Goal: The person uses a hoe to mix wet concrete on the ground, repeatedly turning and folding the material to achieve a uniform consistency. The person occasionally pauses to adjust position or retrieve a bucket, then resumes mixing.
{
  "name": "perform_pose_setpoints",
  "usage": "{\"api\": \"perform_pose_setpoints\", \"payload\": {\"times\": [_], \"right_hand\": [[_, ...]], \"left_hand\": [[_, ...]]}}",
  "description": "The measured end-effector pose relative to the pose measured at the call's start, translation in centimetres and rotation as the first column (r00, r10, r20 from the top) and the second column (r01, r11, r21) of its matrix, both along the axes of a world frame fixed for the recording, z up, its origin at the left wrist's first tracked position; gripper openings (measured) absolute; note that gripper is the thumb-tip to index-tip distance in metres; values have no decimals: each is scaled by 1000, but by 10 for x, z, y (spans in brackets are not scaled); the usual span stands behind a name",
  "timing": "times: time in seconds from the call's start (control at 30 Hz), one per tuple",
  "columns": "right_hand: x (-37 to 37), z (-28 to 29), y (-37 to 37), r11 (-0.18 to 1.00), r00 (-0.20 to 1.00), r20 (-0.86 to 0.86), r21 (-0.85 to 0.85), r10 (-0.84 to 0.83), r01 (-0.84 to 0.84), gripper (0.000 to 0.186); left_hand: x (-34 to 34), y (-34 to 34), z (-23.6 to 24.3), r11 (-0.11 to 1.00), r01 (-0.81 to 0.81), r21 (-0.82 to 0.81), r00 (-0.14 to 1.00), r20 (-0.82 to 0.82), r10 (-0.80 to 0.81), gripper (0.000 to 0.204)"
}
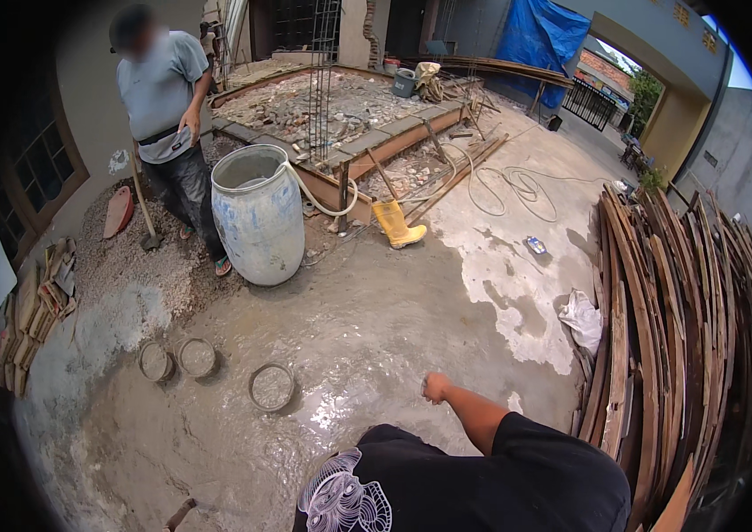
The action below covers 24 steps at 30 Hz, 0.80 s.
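Observation:
My right hand [434, 387] reaches out over the wet grey cement [376, 310] on the ground, its bare forearm coming from a black short sleeve. The fingers look curled closed; what they hold, if anything, is too small to make out. To its left, a round bucket [272, 387] of wet grey mix stands in the cement. Two more such buckets, one [198, 357] beside the other [156, 362], are farther left. A short brown stick-like piece [181, 514], perhaps a tool handle, shows at the lower edge. My left hand is not in view.
A person [159, 97] in a grey shirt stands behind a tall whitish drum [258, 217], near a gravel heap [110, 257]. Beyond lie a yellow boot [396, 224], a hose [518, 184] and a rubble-filled wooden frame [363, 164]. Long planks [651, 310] are piled on the right.

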State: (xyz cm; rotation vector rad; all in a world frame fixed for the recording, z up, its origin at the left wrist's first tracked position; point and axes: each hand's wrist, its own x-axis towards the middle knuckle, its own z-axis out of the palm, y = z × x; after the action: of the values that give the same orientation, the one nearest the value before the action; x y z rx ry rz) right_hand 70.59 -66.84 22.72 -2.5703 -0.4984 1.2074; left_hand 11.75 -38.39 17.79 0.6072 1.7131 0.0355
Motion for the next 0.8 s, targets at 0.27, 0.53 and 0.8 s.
{"api": "perform_pose_setpoints", "payload": {"times": [0.27, 0.53, 0.8], "right_hand": [[37, -67, -149, 599, 655, -35, -367, 755, -711, 21], [53, -63, -66, 984, 933, -314, -82, -179, 161, 15], [89, -13, 118, 959, 990, -105, 276, 96, -63, 11]], "left_hand": [[134, 38, 25, 633, 521, 572, 795, -54, -605, 39], [142, -16, 49, 633, 533, 562, 810, -120, -574, 42], [-30, -186, -16, 994, -46, 103, 976, -208, 67, 38]]}}
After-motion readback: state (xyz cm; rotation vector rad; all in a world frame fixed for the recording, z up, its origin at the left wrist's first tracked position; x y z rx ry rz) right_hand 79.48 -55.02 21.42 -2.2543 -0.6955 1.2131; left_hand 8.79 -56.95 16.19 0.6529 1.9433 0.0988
